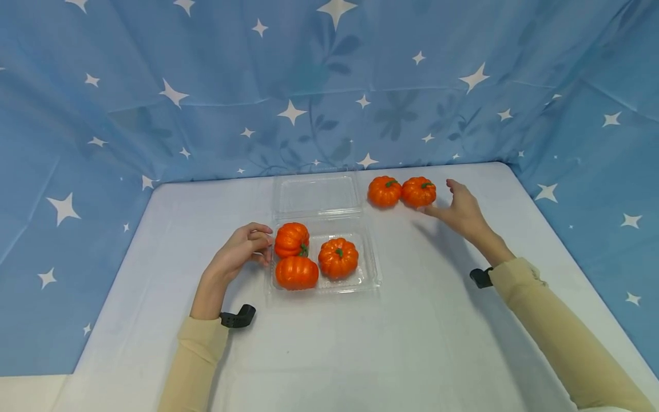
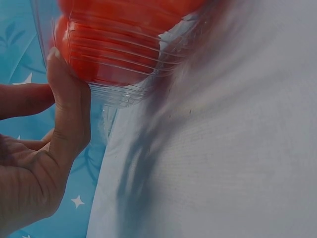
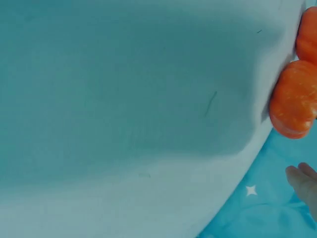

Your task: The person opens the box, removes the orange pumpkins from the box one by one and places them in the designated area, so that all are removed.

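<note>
In the head view a clear plastic clamshell box (image 1: 370, 274) lies unfolded on the table, its lid (image 1: 319, 194) toward the back. Its base holds three orange toy pumpkins: a back-left pumpkin (image 1: 291, 239), a front-left pumpkin (image 1: 297, 273) and a right pumpkin (image 1: 338, 258). My left hand (image 1: 241, 249) is at the box's left side, fingers loosely bent; a fingertip (image 2: 54, 53) touches the clear wall. Two more pumpkins sit side by side behind and to the right, a left one (image 1: 384, 191) and a right one (image 1: 419, 191). Beside the latter, my right hand (image 1: 463, 213) has thumb and fingers spread, holding nothing.
A white cloth covers the table (image 1: 329, 355). Behind and at both sides hangs a blue curtain (image 1: 216, 126) with white stars, close to the table's back edge. Each wrist carries a black camera mount (image 1: 239, 316).
</note>
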Demonstrator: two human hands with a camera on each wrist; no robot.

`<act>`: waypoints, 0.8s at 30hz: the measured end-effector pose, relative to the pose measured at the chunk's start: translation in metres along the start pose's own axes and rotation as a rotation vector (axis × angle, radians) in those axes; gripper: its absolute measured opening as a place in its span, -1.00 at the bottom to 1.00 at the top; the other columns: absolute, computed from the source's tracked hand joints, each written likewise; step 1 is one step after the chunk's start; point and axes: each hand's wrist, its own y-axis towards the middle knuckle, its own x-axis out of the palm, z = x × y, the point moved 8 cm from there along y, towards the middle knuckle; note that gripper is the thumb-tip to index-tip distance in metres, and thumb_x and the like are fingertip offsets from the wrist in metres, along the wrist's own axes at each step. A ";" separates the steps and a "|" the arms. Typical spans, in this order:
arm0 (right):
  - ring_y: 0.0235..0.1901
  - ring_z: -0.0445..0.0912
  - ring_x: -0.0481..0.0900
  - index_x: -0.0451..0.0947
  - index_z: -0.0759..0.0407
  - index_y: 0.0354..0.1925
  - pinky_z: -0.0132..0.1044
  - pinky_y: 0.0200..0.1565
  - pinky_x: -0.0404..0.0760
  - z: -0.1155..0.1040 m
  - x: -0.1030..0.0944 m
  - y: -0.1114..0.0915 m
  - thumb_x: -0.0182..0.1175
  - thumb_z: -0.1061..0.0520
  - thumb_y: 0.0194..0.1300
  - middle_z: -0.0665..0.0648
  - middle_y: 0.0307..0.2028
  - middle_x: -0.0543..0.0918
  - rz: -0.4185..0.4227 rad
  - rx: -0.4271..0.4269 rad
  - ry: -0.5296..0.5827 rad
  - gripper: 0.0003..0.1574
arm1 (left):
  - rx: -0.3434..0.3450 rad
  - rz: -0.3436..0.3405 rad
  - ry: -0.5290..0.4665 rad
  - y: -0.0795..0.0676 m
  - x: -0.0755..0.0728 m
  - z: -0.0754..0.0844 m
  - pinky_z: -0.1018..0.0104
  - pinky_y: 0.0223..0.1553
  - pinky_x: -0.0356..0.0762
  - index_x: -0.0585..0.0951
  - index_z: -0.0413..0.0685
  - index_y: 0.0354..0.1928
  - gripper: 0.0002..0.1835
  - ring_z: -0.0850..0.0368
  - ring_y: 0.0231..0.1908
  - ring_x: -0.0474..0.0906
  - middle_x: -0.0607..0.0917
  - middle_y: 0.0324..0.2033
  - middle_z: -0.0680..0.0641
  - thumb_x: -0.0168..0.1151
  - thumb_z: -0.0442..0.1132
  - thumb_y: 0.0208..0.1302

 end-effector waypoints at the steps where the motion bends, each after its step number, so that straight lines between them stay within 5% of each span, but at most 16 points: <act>1: 0.44 0.44 0.16 -0.13 0.45 0.58 0.38 0.34 0.37 -0.002 -0.001 -0.003 0.40 -0.16 0.28 0.55 0.50 0.12 0.007 -0.011 -0.008 0.32 | -0.002 0.002 0.000 0.000 -0.001 0.000 0.32 -0.41 0.70 0.27 -0.48 0.29 -0.59 0.13 -0.50 0.57 0.62 -0.39 -0.10 -0.01 -0.39 0.52; 13: 0.44 0.41 0.22 0.02 0.44 0.55 0.37 0.37 0.33 -0.035 0.002 -0.035 0.47 -0.07 0.25 0.51 0.48 0.21 0.062 -0.165 -0.021 0.23 | 0.000 0.002 0.009 -0.001 -0.002 0.001 0.33 -0.41 0.70 0.25 -0.52 0.31 -0.56 0.13 -0.51 0.57 0.62 -0.39 -0.12 -0.02 -0.39 0.52; 24: 0.40 0.32 0.34 0.18 0.38 0.50 0.29 0.37 0.39 -0.081 0.020 -0.068 0.52 -0.01 0.21 0.40 0.46 0.33 0.004 -0.360 0.026 0.13 | 0.001 -0.002 0.005 0.000 0.000 0.001 0.33 -0.42 0.69 0.27 -0.49 0.29 -0.58 0.13 -0.52 0.56 0.62 -0.42 -0.11 -0.01 -0.39 0.52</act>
